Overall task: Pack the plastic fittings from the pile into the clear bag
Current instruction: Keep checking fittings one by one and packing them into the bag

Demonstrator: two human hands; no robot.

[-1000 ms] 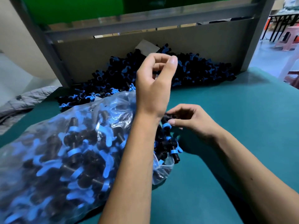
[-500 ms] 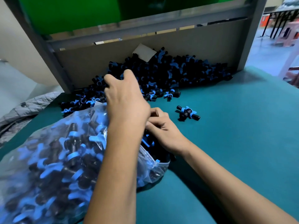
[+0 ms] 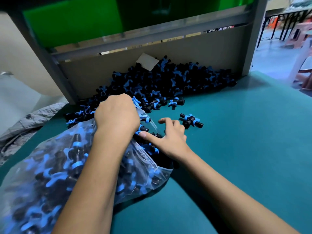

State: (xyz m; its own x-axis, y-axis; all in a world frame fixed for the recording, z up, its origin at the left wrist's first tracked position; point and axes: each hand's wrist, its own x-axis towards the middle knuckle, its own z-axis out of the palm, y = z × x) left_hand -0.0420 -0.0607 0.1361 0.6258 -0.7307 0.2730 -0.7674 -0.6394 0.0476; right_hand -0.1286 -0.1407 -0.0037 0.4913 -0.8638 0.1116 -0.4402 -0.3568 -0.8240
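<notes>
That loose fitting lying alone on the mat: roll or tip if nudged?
The lone fitting probably won't roll far: its crossed black barrels and blue wings should catch the green mat. It lies flat, so tipping seems unlikely. Looks like rigid plastic, likely light.

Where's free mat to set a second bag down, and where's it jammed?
Free: the green mat right of the stray fitting, out to the table's right edge, and the near strip between the right forearm and the clear bag. Crowded: the pile against the back board, and the bag mouth, where the left hand and right hand work.
</notes>
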